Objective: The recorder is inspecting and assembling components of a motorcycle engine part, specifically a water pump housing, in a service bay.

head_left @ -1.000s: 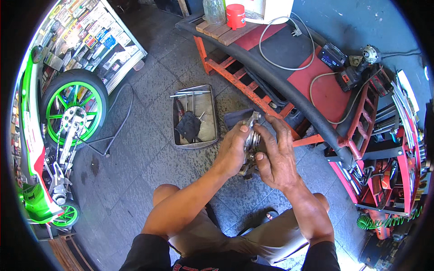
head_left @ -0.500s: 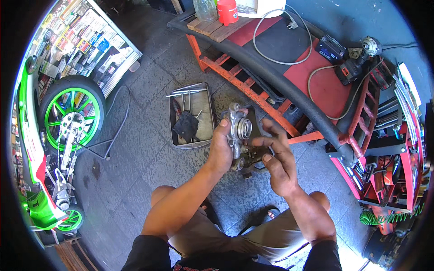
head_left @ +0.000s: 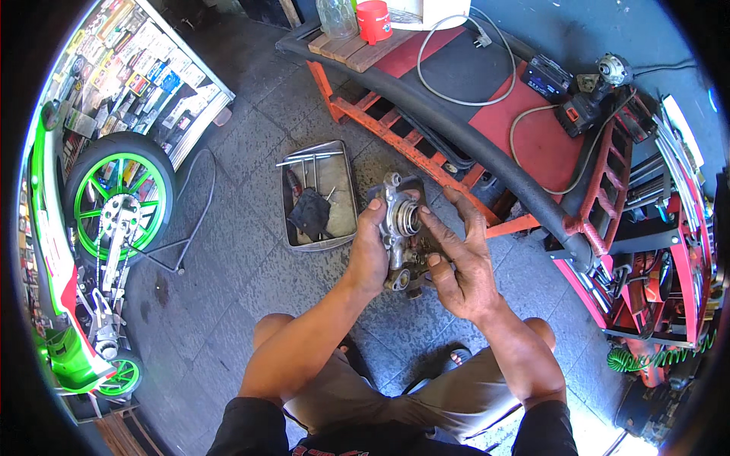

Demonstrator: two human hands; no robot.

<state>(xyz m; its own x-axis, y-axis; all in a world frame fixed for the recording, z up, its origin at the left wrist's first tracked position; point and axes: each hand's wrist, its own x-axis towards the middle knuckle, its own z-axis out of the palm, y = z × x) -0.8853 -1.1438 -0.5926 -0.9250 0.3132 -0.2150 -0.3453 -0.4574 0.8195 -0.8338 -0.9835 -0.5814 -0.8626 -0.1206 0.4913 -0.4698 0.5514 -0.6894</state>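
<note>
So, head view: left hand grips the metal housing, thumb on its edge, other fingers hidden; right hand has fingers loosely spread, index tip at the round collar, contact unclear; housing's between hands, right of tray.

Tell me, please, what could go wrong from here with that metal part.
The metal part, held up in the left hand, might slip and fall onto the tiled floor. The index fingertip of the right hand is at or close to the round collar, so any sharp edge could nick it.
</note>
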